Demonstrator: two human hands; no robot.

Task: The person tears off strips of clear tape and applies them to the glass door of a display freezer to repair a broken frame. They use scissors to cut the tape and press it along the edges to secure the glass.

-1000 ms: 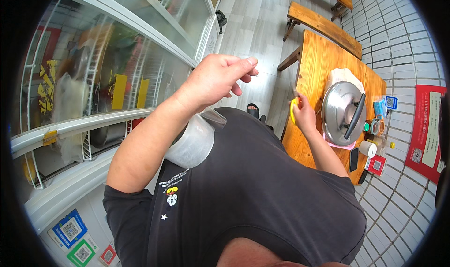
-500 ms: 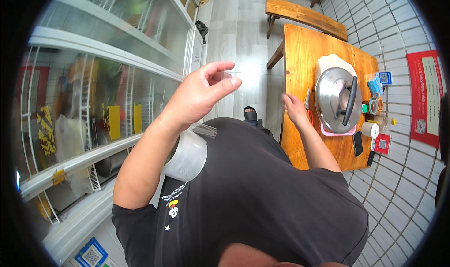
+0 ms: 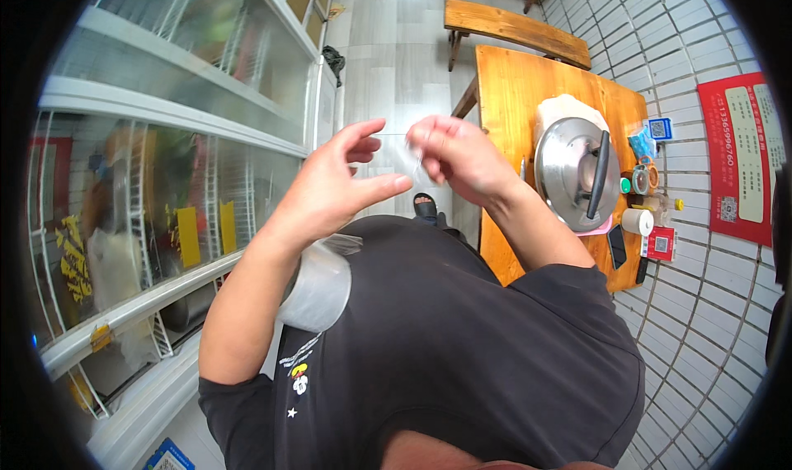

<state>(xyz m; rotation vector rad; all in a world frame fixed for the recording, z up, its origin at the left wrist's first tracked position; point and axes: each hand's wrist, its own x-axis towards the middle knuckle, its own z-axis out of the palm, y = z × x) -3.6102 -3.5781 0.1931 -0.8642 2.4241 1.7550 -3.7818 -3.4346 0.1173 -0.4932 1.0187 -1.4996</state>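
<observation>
My left hand [image 3: 334, 177] is raised in front of my body with its fingers curved and the thumb apart, and nothing shows in it. Facing it, my right hand [image 3: 462, 158] has curled fingers, slightly smeared by motion. A faint, clear, whitish wisp shows at its fingertips, too blurred to name. Under my left forearm a translucent, rounded plastic thing [image 3: 318, 289], like a roll or a tub, sits against my dark shirt. Clear film-like ends [image 3: 340, 243] stick out above it. My forearm hides part of it.
On the right stands a wooden table [image 3: 503, 115] bearing a round metal lid [image 3: 569, 173] with a black handle, a phone [image 3: 617, 246], a white roll [image 3: 637, 221] and small tapes. A bench [image 3: 520, 33] is beyond it. A glass-doored cabinet [image 3: 173, 124] lines my left.
My right hand has moved left from beside the table edge to opposite my left hand, and its fingers have curled. My left hand has shifted slightly left. The view has turned a little.
</observation>
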